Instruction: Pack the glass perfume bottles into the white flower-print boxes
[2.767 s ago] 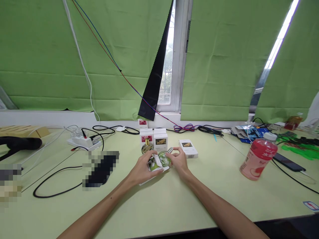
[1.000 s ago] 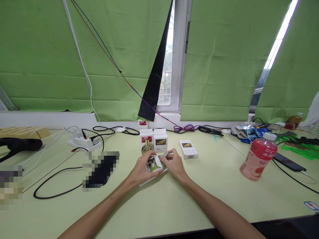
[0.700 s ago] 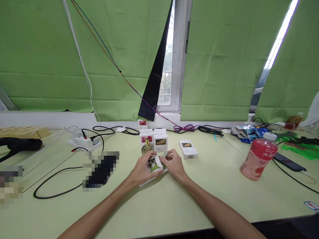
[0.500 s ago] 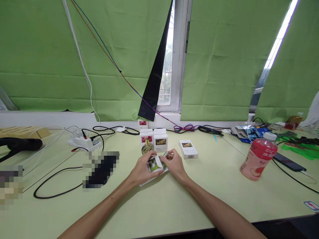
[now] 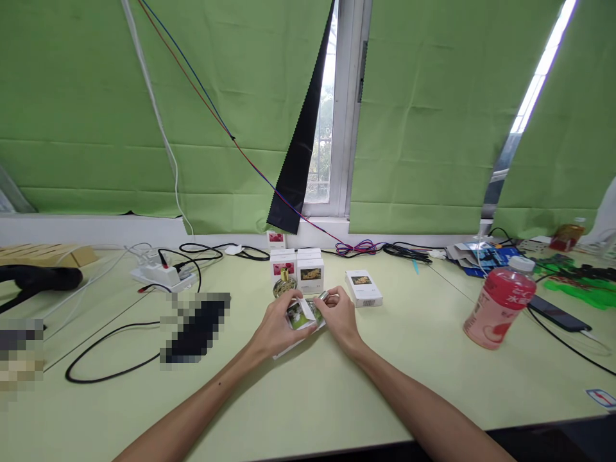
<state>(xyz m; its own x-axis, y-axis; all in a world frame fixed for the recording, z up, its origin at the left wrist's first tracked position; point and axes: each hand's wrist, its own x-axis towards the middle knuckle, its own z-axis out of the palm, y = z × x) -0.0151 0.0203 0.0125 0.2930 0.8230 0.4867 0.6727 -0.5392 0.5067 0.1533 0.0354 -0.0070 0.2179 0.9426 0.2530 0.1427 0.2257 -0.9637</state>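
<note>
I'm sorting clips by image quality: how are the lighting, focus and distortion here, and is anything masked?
Head view: even soft daylight, with blown-out glare at the window gap; wide-angle bending toward the edges; hands and small box reasonably sharp with soft shadows; pixelated patches mask things on the table at left.

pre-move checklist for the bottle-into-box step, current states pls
1. Left hand grips the small white box: ok.
2. Right hand on the perfume bottle, silver cap pointing out of the box: ok.
3. Box flap open, not blocking the mouth: ok, the flap stands up beside the bottle.
4. Bottle fully seated in the box: not ok, part of it shows outside.
5. Loose gold-capped bottle standing just behind the left hand, apart from the fingers: cannot tell, the gap looks slim.
6. Upright boxes and flat box apart from both hands: ok.
</note>
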